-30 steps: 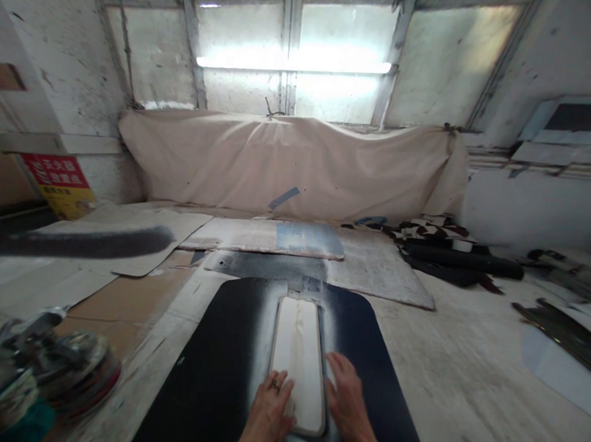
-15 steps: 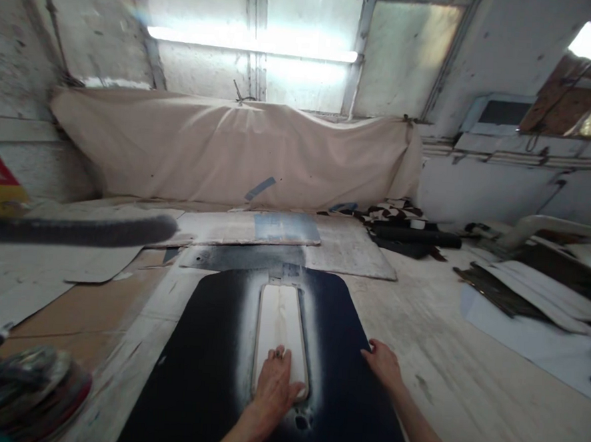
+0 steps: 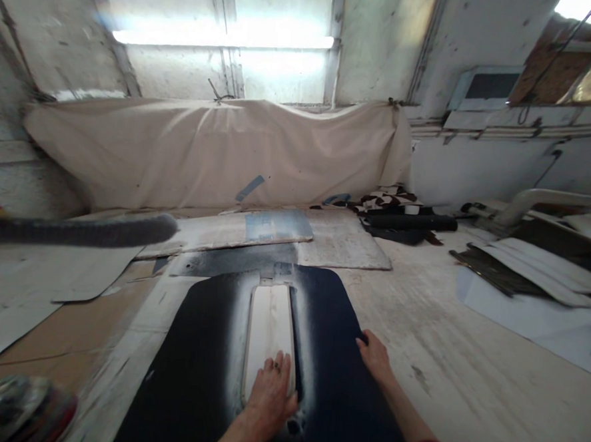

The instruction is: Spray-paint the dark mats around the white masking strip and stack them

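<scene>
A large dark panel (image 3: pixel 191 361) with rounded far corners lies on the table. In its middle sits a long cream insert (image 3: pixel 270 319) with rounded corners, edged by whitish haze on the dark surface. My left hand (image 3: pixel 271 396) lies over the near end of this insert, fingers extended on it and slightly apart. At the panel's right edge is my right hand (image 3: pixel 375 356), thumb on top and fingers curled at the rim, gripping it. A small dark hole (image 3: pixel 293 426) shows just right of my left wrist.
A round sanding tool (image 3: pixel 24 408) stands at the lower left. A dark fuzzy bar (image 3: pixel 85 229) juts in from the left. Flat boards (image 3: pixel 347 241) lie beyond the panel, with dark rolls (image 3: pixel 410 221) and stacked sheets (image 3: pixel 547 270) to the right.
The view has shifted slightly. The insert's right side now shows a wider dark gap near my left hand. My right hand remains on the panel's right edge.
</scene>
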`<state>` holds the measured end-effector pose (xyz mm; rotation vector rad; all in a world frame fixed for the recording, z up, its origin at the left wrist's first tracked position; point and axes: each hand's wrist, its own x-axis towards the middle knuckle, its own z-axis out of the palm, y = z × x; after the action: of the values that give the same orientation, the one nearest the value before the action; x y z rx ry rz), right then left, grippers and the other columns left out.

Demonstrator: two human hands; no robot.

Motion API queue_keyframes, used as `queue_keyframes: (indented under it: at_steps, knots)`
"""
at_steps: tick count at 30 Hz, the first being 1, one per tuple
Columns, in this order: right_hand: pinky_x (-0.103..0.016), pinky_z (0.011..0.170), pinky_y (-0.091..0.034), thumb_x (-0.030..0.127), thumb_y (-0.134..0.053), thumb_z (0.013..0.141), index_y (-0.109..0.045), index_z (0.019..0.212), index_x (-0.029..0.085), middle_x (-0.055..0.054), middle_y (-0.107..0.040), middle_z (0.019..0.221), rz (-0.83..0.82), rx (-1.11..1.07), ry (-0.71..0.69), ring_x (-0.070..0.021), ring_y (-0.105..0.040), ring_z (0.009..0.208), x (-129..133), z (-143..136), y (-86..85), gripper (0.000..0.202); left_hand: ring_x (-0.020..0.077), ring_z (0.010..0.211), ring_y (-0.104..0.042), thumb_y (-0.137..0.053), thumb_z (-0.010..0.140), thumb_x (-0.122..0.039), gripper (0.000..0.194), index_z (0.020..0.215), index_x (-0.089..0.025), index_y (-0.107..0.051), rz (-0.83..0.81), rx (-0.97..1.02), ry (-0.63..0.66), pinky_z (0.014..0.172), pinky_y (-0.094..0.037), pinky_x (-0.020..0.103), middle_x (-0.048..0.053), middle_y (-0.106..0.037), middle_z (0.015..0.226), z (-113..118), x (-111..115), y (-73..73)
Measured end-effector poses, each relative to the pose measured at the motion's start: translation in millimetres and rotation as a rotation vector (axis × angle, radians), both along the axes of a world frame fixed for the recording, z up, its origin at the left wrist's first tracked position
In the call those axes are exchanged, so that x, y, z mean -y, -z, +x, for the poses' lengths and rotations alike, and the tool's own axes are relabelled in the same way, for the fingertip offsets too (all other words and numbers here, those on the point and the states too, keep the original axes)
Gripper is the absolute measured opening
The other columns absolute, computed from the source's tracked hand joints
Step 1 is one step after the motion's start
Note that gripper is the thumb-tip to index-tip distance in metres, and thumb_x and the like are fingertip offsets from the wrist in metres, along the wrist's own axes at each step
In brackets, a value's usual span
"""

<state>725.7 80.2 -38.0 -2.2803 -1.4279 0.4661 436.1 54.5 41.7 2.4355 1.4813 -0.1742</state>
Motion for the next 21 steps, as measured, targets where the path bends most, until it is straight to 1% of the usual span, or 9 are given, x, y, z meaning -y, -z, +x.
queue_keyframes:
  at_steps: [3,6,9,11,13,15,17,19,21]
  knots:
    - [-0.029,0.089,-0.04,0.021,-0.034,0.085,-0.052,0.112,0.007,-0.014,-0.062,0.112,0.04,-0.018,-0.001,-0.0226,-0.058,0.103,0,-3,3.3,0.036,0.0262,0.131,-0.027,-0.035,0.079,-0.019,0.061,0.137,-0.006,-0.021,-0.038,-0.025,-0.012,0.105,-0.029,0.04,0.014,-0.025,0.146,-1,-1,-0.1]
    - [-0.029,0.089,-0.04,0.022,-0.034,0.085,-0.052,0.113,0.009,-0.013,-0.062,0.112,0.057,-0.034,0.022,-0.0232,-0.057,0.104,-1,-5,5.9,0.036,0.026,0.132,-0.023,-0.032,0.079,-0.019,0.061,0.137,-0.006,-0.019,-0.065,-0.01,0.01,0.107,-0.025,0.04,0.014,-0.021,0.147,-4,-2,-3.1]
    - [-0.031,0.086,-0.041,0.022,-0.034,0.084,-0.054,0.111,0.01,-0.012,-0.063,0.11,0.059,-0.042,0.051,-0.0247,-0.058,0.101,-2,-6,7.0,0.035,0.0279,0.132,-0.024,-0.036,0.078,-0.021,0.062,0.137,-0.006,-0.021,-0.08,-0.006,0.032,0.107,-0.026,0.042,0.015,-0.023,0.146,-4,-3,-6.5]
    - [-0.031,0.083,-0.043,0.022,-0.034,0.084,-0.054,0.11,0.011,-0.013,-0.064,0.108,0.059,-0.043,0.063,-0.0252,-0.059,0.099,-2,-5,7.6,0.035,0.0298,0.129,-0.028,-0.039,0.077,-0.024,0.063,0.136,-0.008,-0.024,-0.063,-0.006,0.038,0.104,-0.03,0.044,0.015,-0.026,0.145,-2,-3,-4.7]
    - [-0.031,0.081,-0.044,0.023,-0.035,0.083,-0.055,0.106,0.011,-0.013,-0.065,0.105,0.061,-0.044,0.058,-0.0246,-0.06,0.096,-2,-4,8.5,0.033,0.0316,0.126,-0.031,-0.042,0.076,-0.028,0.064,0.136,-0.012,-0.026,-0.029,-0.009,0.031,0.1,-0.032,0.047,0.015,-0.03,0.143,0,-2,1.4]
    - [-0.03,0.08,-0.044,0.023,-0.035,0.082,-0.057,0.101,0.013,-0.012,-0.066,0.102,0.064,-0.043,0.041,-0.0233,-0.061,0.094,-2,-3,9.8,0.03,0.0333,0.125,-0.032,-0.046,0.075,-0.035,0.066,0.135,-0.014,-0.028,-0.01,-0.022,0.025,0.099,-0.031,0.05,0.015,-0.032,0.142,2,-2,9.2]
    - [-0.031,0.08,-0.045,0.024,-0.035,0.081,-0.057,0.099,0.013,-0.011,-0.066,0.1,0.062,-0.039,0.034,-0.0233,-0.061,0.094,-3,-3,10.4,0.03,0.0357,0.127,-0.028,-0.047,0.074,-0.043,0.069,0.134,-0.014,-0.03,-0.015,-0.02,0.033,0.1,-0.027,0.053,0.017,-0.032,0.141,2,-1,14.5]
    - [-0.033,0.081,-0.045,0.025,-0.033,0.081,-0.056,0.102,0.012,-0.014,-0.065,0.103,0.06,-0.03,0.039,-0.0248,-0.06,0.097,-3,-4,8.6,0.034,0.037,0.129,-0.024,-0.044,0.076,-0.049,0.068,0.133,-0.014,-0.033,-0.033,0.019,0.052,0.101,-0.024,0.055,0.018,-0.031,0.141,-1,-1,14.0]
    - [-0.034,0.085,-0.044,0.026,-0.03,0.082,-0.056,0.105,0.011,-0.016,-0.064,0.105,0.066,-0.024,0.024,-0.0254,-0.059,0.1,1,-6,2.7,0.039,0.0364,0.13,-0.023,-0.038,0.08,-0.047,0.063,0.133,-0.014,-0.033,-0.057,0.075,0.053,0.103,-0.022,0.056,0.017,-0.032,0.141,-5,-2,7.4]
